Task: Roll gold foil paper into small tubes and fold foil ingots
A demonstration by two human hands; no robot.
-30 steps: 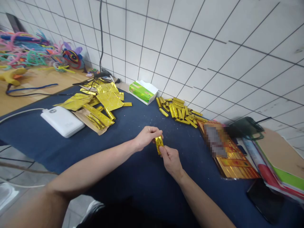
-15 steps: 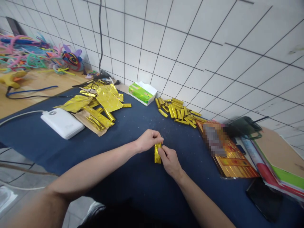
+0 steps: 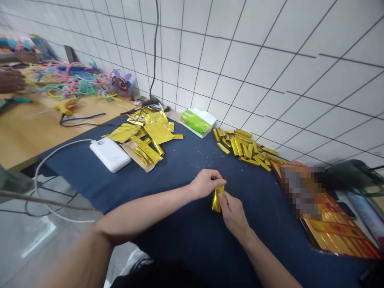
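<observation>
A small folded gold foil piece [image 3: 216, 199] is pinched between both my hands above the dark blue tablecloth [image 3: 186, 168]. My left hand [image 3: 205, 182] grips its top end with closed fingers. My right hand [image 3: 231, 207] holds its right side, fingers closed on it. A pile of finished gold foil rolls [image 3: 243, 148] lies farther back near the tiled wall. Flat gold foil sheets [image 3: 146, 134] are heaped at the back left.
A white power bank [image 3: 110, 154] with a cable lies left of the foil sheets. A green tissue pack [image 3: 197, 122] sits by the wall. A stack of printed gold-orange paper [image 3: 327, 216] lies at right. Colourful pipe cleaners [image 3: 75, 80] and another person's hand [image 3: 10, 80] are at far left.
The view has swung left, shifting everything rightward in the frame. The foil piece has turned from tilted to hanging more upright between my hands, which stay closed on it.
</observation>
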